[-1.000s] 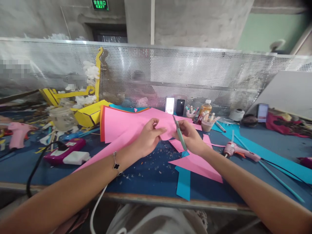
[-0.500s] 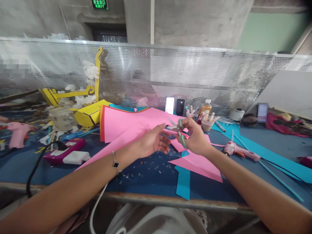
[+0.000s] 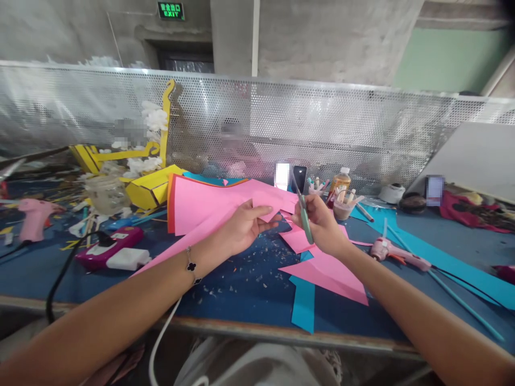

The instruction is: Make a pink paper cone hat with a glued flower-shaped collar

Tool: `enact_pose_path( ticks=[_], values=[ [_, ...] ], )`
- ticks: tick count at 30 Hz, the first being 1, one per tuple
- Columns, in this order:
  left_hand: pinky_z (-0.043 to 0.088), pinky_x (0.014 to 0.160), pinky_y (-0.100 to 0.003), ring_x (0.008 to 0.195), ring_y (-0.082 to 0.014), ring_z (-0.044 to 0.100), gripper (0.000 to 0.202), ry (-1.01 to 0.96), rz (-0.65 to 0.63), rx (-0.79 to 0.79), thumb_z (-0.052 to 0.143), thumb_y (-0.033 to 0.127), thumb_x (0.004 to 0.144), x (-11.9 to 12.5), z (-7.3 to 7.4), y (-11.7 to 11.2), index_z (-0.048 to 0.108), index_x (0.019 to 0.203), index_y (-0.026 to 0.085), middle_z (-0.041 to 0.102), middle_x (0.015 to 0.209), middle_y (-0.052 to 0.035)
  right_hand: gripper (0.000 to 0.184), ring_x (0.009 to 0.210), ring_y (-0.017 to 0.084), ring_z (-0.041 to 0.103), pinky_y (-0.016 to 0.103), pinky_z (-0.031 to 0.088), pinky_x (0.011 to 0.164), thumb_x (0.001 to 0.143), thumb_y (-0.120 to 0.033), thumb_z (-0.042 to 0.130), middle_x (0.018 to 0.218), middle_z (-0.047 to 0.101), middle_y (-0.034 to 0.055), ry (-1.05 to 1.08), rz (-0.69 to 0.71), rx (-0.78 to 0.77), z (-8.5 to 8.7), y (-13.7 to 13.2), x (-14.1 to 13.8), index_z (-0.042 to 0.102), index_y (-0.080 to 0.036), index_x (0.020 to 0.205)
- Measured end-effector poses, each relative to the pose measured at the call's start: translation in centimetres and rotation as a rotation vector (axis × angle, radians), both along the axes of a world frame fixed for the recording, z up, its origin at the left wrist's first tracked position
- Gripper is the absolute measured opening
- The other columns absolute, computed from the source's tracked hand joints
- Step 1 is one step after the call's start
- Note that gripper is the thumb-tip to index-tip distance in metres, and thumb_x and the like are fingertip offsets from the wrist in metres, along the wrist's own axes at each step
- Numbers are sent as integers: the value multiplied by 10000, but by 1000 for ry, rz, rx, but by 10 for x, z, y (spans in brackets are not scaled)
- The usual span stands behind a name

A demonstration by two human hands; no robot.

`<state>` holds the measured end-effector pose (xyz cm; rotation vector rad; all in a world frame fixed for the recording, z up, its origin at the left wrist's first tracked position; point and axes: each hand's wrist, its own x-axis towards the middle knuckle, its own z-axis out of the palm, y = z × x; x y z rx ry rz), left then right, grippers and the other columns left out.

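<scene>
My left hand (image 3: 243, 228) pinches the edge of a large pink paper sheet (image 3: 209, 206) that lies over the blue table (image 3: 241, 284). Thumb and fingers are closed on the paper. My right hand (image 3: 322, 222) grips green-handled scissors (image 3: 303, 212), blades pointing up and away, just right of the paper's edge. Loose pink offcuts (image 3: 325, 271) and a blue strip (image 3: 302, 305) lie below my right hand. A bracelet is on my left wrist.
A pink glue gun (image 3: 396, 252) lies to the right, another (image 3: 34, 214) at far left. A magenta power strip (image 3: 107, 252) with a black cable sits left. Yellow paper shapes (image 3: 151, 187), cups of sticks (image 3: 341, 201), a phone (image 3: 298, 177) and a perforated metal screen (image 3: 322, 128) stand behind.
The scissors swung from lying across toward my left hand to pointing up. My left hand has taken a fresh pinch on the pink sheet's edge. The view shifted slightly.
</scene>
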<state>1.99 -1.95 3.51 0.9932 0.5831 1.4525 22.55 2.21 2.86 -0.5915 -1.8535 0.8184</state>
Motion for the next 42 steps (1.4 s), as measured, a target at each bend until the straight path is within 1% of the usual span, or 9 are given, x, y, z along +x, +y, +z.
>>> enact_pose_path(
  ticks=[2, 4, 7, 11, 15, 20, 26, 34, 42],
  values=[
    [605, 720, -383, 747, -237, 739, 166, -2, -18, 15, 829, 124, 675, 1, 0, -2, 667, 709, 136, 709, 754, -63, 377, 739, 163, 443, 325, 408, 685, 868, -469, 750, 839, 463, -38, -47, 24, -69, -4, 1, -1, 450, -266, 969],
    [585, 674, -365, 714, -221, 716, 113, 13, -25, 46, 808, 116, 670, 2, 0, -4, 712, 729, 123, 703, 729, -64, 382, 729, 156, 415, 317, 401, 673, 886, -504, 719, 838, 436, -46, -96, 45, -102, -7, -1, -2, 433, -264, 972],
    [539, 642, -311, 657, -161, 649, 98, 1, -17, 99, 802, 123, 699, 3, -2, -6, 709, 668, 133, 659, 646, -34, 401, 747, 157, 392, 316, 407, 687, 889, -504, 714, 846, 405, -49, -221, 56, -83, -7, -6, -1, 410, -267, 997],
    [502, 640, -265, 656, -113, 598, 89, -7, 16, 121, 837, 190, 760, 3, -3, -3, 759, 755, 147, 694, 746, -34, 385, 773, 169, 410, 331, 428, 718, 906, -509, 680, 881, 409, -36, -348, 33, -24, -5, -12, -1, 398, -270, 1013],
    [515, 651, -259, 675, -117, 620, 91, 11, 68, 144, 844, 203, 759, 4, 0, -3, 778, 787, 148, 714, 777, -35, 386, 792, 180, 426, 348, 433, 747, 908, -524, 669, 904, 424, -23, -355, 19, 37, -5, -12, -4, 395, -264, 989],
    [557, 731, -290, 747, -142, 669, 127, 12, 104, 173, 855, 230, 750, 5, 1, -7, 787, 828, 156, 739, 816, -36, 387, 794, 185, 445, 350, 431, 750, 910, -521, 680, 894, 470, -22, -353, 2, 67, -9, -12, -5, 403, -263, 990],
    [567, 783, -324, 771, -158, 682, 141, 15, 132, 181, 869, 252, 745, 8, -5, -7, 789, 807, 154, 743, 801, -41, 362, 764, 177, 444, 341, 431, 716, 920, -499, 670, 864, 484, -29, -352, -10, 69, -11, -13, -6, 403, -262, 975],
    [561, 791, -308, 780, -147, 684, 151, 9, 147, 220, 874, 252, 732, 10, 0, -12, 795, 827, 165, 751, 819, -29, 370, 774, 186, 468, 343, 435, 717, 917, -500, 668, 869, 500, -25, -375, -30, 76, -9, -16, -7, 386, -266, 964],
    [579, 741, -305, 721, -141, 672, 140, 19, 207, 227, 878, 247, 731, 8, -4, -5, 789, 804, 168, 730, 766, -19, 434, 592, 150, 396, 309, 327, 563, 876, -507, 717, 679, 468, -72, -426, -93, 74, -6, -10, -2, 356, -268, 834]
  ],
)
